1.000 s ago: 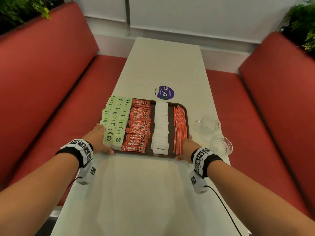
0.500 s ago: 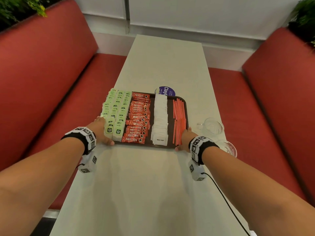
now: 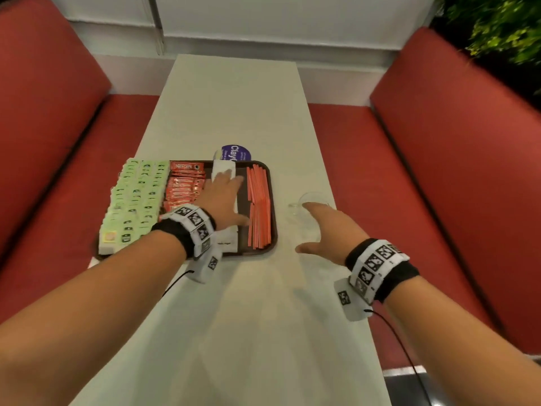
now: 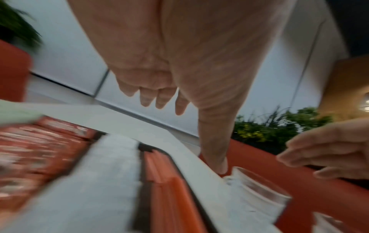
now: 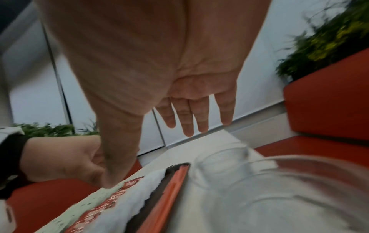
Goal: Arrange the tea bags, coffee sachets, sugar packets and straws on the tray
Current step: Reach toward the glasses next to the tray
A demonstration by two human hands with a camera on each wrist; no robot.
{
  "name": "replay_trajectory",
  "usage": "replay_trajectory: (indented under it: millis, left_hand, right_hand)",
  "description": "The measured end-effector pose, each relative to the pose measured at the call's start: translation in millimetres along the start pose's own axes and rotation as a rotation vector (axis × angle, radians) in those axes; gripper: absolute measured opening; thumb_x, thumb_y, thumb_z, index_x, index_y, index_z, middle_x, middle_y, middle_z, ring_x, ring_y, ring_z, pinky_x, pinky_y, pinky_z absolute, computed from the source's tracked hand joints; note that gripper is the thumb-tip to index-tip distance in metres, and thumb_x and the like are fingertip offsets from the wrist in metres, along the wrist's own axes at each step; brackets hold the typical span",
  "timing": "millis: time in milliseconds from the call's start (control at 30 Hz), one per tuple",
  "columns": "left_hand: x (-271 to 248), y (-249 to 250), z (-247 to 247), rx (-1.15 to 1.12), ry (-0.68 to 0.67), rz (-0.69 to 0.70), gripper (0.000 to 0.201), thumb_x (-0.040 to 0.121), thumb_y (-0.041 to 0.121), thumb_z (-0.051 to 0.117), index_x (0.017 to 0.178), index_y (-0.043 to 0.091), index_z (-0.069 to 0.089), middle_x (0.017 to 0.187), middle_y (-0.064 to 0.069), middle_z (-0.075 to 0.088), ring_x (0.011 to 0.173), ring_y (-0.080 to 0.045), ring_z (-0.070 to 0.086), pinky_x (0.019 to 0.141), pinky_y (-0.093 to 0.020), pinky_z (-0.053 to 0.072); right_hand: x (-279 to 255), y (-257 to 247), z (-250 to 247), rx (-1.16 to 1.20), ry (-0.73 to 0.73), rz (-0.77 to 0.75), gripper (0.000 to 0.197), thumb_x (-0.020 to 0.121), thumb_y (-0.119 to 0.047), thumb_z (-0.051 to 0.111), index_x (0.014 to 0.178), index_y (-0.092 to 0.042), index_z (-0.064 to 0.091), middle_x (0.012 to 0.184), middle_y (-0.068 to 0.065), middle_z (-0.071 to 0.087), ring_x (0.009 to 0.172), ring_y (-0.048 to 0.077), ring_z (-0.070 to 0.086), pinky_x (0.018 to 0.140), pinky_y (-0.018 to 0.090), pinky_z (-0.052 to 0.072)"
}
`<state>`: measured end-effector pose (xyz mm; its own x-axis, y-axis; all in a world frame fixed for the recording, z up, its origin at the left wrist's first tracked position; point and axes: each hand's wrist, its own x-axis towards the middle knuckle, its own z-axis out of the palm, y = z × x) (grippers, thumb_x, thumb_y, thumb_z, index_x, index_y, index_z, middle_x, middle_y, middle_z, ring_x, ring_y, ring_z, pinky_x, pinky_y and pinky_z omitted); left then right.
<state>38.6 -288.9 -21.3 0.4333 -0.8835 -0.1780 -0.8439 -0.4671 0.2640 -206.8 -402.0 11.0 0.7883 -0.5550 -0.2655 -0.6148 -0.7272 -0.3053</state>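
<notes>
The brown tray [image 3: 270, 183] is sitting mid-table with its long axis running twelve to six, and everything on it is lying in parallel columns along that same line: green tea bags [image 3: 137, 197] at nine o'clock, red coffee sachets [image 3: 183, 186] next, white sugar packets [image 3: 223, 168] in the middle, orange straws [image 3: 259, 206] at three o'clock.

The left hand [image 3: 222, 197] is reaching flat over the sugar column, palm down, fingers straight and slightly spread, pointing toward twelve, thumb angling toward the straws. It is gripping nothing; whether the fingertips are actually pressing the packets is hard to tell (the left wrist view is showing a gap beneath them, but it is blurred). This hand is the nearer one to anything on the tray, so any squaring-up of the sugar column would likely be falling to it, sliding along the column's length.

The right hand [image 3: 325, 232] is hovering off the tray at three o'clock, fingers extended and relaxed, over the nearer of two clear glass cups [image 3: 310, 200], holding nothing.
</notes>
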Motion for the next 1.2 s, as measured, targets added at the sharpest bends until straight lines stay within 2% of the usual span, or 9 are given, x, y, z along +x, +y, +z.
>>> replay_trajectory:
  millis: [100,167,233,333,467,567,833,1000,1200]
  left_hand:
    - [32,65,10,-0.108,-0.075,0.188,0.108,0.073,0.047,0.084,0.155,0.016,0.022,0.164,-0.007,0.018,0.149,-0.024,0.023,0.121,-0.039,0.023]
    - [53,96,19,-0.113,-0.155,0.245,0.111,0.07,0.05,0.085,0.156,0.016,0.022,0.163,-0.004,0.023,0.146,-0.023,0.03,0.117,-0.035,0.026]
    - [69,114,29,-0.092,-0.22,0.253,0.116,0.066,0.052,0.087,0.156,0.016,0.022,0.159,-0.003,0.032,0.141,-0.024,0.039,0.113,-0.035,0.032]
    - [84,126,40,-0.064,-0.269,0.253,0.116,0.066,0.053,0.086,0.156,0.016,0.022,0.156,-0.004,0.037,0.14,-0.025,0.039,0.112,-0.037,0.033]
    - [98,124,48,-0.063,-0.225,0.253,0.104,0.069,0.054,0.084,0.152,0.016,0.032,0.147,-0.001,0.049,0.134,-0.023,0.046,0.109,-0.035,0.036]
    - [112,114,45,-0.084,-0.202,0.232,0.1,0.069,0.051,0.085,0.15,0.018,0.036,0.142,0.002,0.052,0.127,-0.021,0.052,0.103,-0.031,0.037]
    - [155,80,21,-0.044,-0.132,0.099,0.106,0.063,0.052,0.089,0.15,0.02,0.038,0.142,-0.007,0.041,0.124,-0.03,0.051,0.103,-0.044,0.046]
    - [168,67,18,-0.069,-0.113,0.07,0.105,0.064,0.049,0.089,0.15,0.017,0.038,0.144,-0.008,0.039,0.126,-0.029,0.051,0.103,-0.041,0.045]
    - [175,64,19,-0.08,-0.113,0.071,0.107,0.064,0.051,0.088,0.151,0.016,0.036,0.147,-0.008,0.037,0.126,-0.03,0.05,0.104,-0.043,0.045]
  right_hand:
    - [-16,42,-7,0.034,-0.029,0.102,0.115,0.063,-0.054,0.088,0.155,-0.023,0.025,0.158,-0.005,0.033,0.141,0.016,0.038,0.115,0.031,0.033]
    - [-23,64,-2,0.064,-0.074,0.141,0.119,0.058,-0.05,0.092,0.154,-0.025,0.025,0.156,-0.008,0.036,0.138,0.014,0.041,0.113,0.03,0.035]
    - [-26,77,8,0.087,-0.117,0.138,0.121,0.059,-0.045,0.093,0.156,-0.025,0.023,0.158,-0.008,0.034,0.141,0.014,0.038,0.116,0.03,0.032]
    - [-25,86,22,0.12,-0.121,0.092,0.115,0.067,-0.041,0.09,0.157,-0.025,0.021,0.16,-0.007,0.031,0.144,0.013,0.033,0.118,0.029,0.028]
    - [-14,88,27,0.09,-0.093,0.045,0.105,0.073,-0.043,0.085,0.156,-0.023,0.025,0.157,-0.007,0.034,0.139,0.014,0.039,0.114,0.029,0.033]
    - [2,86,28,0.058,-0.088,0.037,0.104,0.074,-0.048,0.082,0.156,-0.019,0.026,0.157,-0.004,0.031,0.137,0.017,0.041,0.112,0.031,0.037]
    - [60,64,29,0.138,-0.031,0.046,0.102,0.075,-0.046,0.082,0.155,-0.015,0.028,0.156,-0.002,0.03,0.132,0.019,0.046,0.109,0.031,0.039]
    - [91,48,31,0.148,0.001,0.046,0.1,0.076,-0.045,0.082,0.155,-0.013,0.028,0.156,0.0,0.031,0.131,0.02,0.047,0.108,0.031,0.04]
    - [104,39,33,0.167,0.014,0.067,0.102,0.076,-0.045,0.082,0.155,-0.012,0.027,0.157,0.002,0.03,0.135,0.021,0.043,0.111,0.035,0.039]
